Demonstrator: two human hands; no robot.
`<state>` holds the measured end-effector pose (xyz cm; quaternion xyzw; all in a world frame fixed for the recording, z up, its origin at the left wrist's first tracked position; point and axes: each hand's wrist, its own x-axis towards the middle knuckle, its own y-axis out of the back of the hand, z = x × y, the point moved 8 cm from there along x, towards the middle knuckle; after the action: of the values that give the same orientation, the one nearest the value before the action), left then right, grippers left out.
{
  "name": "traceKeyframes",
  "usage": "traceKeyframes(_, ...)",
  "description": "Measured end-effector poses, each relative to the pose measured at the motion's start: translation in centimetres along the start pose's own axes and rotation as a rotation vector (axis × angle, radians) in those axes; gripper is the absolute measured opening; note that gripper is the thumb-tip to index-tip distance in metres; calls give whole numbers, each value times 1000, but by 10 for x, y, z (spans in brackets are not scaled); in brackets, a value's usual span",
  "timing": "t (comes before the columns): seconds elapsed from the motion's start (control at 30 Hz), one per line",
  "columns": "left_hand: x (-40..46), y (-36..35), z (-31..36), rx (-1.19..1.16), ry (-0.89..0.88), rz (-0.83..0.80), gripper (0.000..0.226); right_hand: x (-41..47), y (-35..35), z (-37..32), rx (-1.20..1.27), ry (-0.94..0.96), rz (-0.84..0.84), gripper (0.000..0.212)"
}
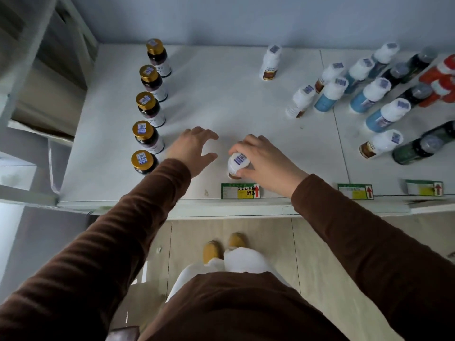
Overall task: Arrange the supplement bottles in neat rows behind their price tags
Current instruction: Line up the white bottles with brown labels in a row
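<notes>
Person stood at the white shelf, both arms in brown sleeves reaching over its front edge.

Right hand gripped a small white-capped bottle with a brown base, fingers curled round its cap and body. Bottle stood upright near the front edge, just behind the green-and-yellow price tag with a red arrow.

Left hand hovered just left of that bottle, fingers spread and loosely bent, holding nothing, a gap between it and the bottle.

Five dark glass bottles with gold caps stood in one line front to back along the shelf's left side.

One white bottle with a brown label stood alone near the back wall. Another white-capped one leaned beside the blue-labelled white-capped bottles clustered at right, dark green bottles and orange ones beyond them. Two more green price tags sat on the front edge at right.
</notes>
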<state>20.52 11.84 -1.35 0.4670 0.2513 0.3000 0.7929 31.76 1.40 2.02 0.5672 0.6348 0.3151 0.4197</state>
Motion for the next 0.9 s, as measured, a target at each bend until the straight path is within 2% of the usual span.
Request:
traceKeyframes(0.17,22,4,12,-33,-42,-14,42,6,15,16,141,-57,27,50)
traceKeyframes(0.33,60,15,42,-42,-71,-22,44,5,66,68,132,-190,226,30)
traceKeyframes(0.5,102,18,84,-18,-96,-37,48,6,120,115,30,-274,351,26)
traceKeyframes(0.67,141,-1,127,12,-64,-78,54,19,149,145,-94,-233,325,29)
traceKeyframes(0.9,178,-52,153,12,156,-125,67,52,152,174,-220,-1,129,40)
